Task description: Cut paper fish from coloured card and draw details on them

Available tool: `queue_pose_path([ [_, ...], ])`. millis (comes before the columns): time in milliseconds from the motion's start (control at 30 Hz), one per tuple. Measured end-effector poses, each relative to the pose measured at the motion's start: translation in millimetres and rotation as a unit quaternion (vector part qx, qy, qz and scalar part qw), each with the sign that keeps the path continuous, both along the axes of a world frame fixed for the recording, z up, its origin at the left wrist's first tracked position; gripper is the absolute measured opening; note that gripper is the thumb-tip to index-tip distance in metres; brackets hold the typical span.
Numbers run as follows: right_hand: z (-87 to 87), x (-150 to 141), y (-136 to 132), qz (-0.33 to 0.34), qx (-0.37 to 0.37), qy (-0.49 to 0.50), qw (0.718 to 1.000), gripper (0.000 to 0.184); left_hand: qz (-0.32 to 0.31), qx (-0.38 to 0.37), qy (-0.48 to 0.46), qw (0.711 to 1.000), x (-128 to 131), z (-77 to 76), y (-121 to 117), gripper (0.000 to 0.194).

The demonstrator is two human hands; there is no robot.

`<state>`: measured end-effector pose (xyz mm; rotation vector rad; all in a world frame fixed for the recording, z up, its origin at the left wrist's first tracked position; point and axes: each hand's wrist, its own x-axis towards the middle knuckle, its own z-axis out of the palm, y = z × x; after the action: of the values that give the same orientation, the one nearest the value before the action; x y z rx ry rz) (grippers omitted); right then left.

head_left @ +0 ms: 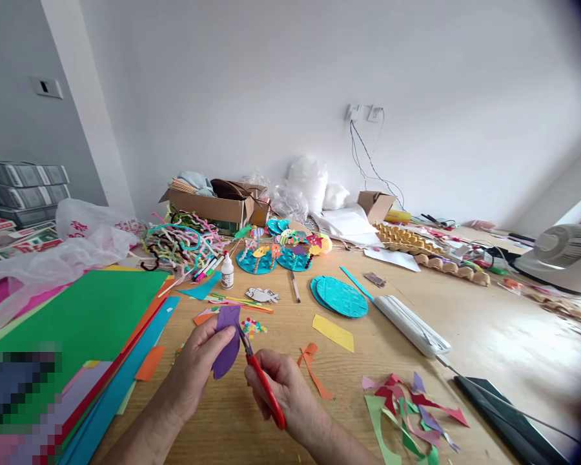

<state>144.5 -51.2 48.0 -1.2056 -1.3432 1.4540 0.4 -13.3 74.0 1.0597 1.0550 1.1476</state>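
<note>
A piece of purple paper (228, 352) with a curved outline is pinched in my left hand (198, 352), thumb on its face. My right hand (283, 387) grips red-handled scissors (266, 387), whose blades meet the paper's right edge. Just behind the paper lies a small heap of coloured dots (254, 327). Farther back rest a paper fish cutout (263, 295) and a white glue bottle (227, 271), which stands upright. Orange paper scraps (314, 371) lie right of my right hand, with a yellow paper piece (334, 332) beyond them.
Coloured paper sheets (87, 297) are stacked at left, near tangled pipe cleaners (181, 242). Blue discs (341, 297) and a white power strip (411, 326) lie right of centre. Paper offcuts (411, 413) cover the front right. A fan (566, 255) stands at far right, a cardboard box (213, 203) behind.
</note>
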Motion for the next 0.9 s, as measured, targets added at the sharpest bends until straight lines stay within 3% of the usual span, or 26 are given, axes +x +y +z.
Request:
queue_pose_path([
  [267,-5.8,-0.5,1.7,-0.008,-0.008,-0.011,1.000,0.030,0.056,0.021,0.015,0.998,-0.8,-3.7,1.4,0.025],
  [600,-1.7,-1.9,1.1,-0.006,-0.001,-0.013,1.000,0.025,0.030,0.038,0.031,0.998,-1.7,-8.5,2.1,0.020],
  [900,1.1,-1.4,0.0,-0.011,-0.001,-0.021,1.000,0.027,0.022,0.022,0.027,0.999,-1.0,-2.1,0.1,0.022],
])
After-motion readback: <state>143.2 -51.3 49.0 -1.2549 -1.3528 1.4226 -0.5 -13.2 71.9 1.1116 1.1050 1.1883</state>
